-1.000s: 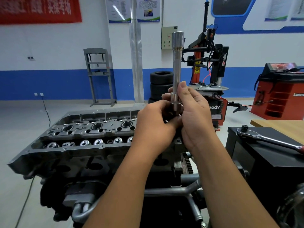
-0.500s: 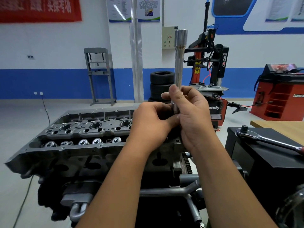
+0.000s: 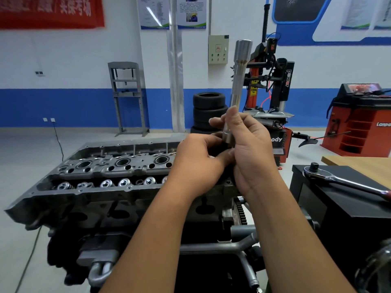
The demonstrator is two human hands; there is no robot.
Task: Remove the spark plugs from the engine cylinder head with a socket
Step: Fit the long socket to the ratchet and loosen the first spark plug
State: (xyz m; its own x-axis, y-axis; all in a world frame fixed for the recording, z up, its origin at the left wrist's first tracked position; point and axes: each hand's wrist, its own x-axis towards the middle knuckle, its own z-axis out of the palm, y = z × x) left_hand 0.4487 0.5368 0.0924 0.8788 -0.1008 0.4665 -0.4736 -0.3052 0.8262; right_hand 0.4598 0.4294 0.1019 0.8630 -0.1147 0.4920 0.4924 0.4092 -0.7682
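Observation:
A long silver spark plug socket (image 3: 238,81) stands upright above the right end of the grey engine cylinder head (image 3: 101,187). My right hand (image 3: 251,153) grips its lower shaft between thumb and fingers. My left hand (image 3: 198,163) is curled at the socket's bottom end, its fingers closed round something dark that I cannot make out. Three open spark plug wells (image 3: 122,162) show along the head's top, left of my hands. The head's right end is hidden behind my hands.
A ratchet wrench (image 3: 342,180) lies on a black box (image 3: 330,206) to the right, with a wooden tabletop (image 3: 359,166) behind it. Stacked tyres (image 3: 208,108), a tyre changer (image 3: 273,85) and a red cabinet (image 3: 361,123) stand at the back.
The socket's top has tilted slightly right and both hands have shifted a little higher on it. My right thumb now sits higher on the shaft.

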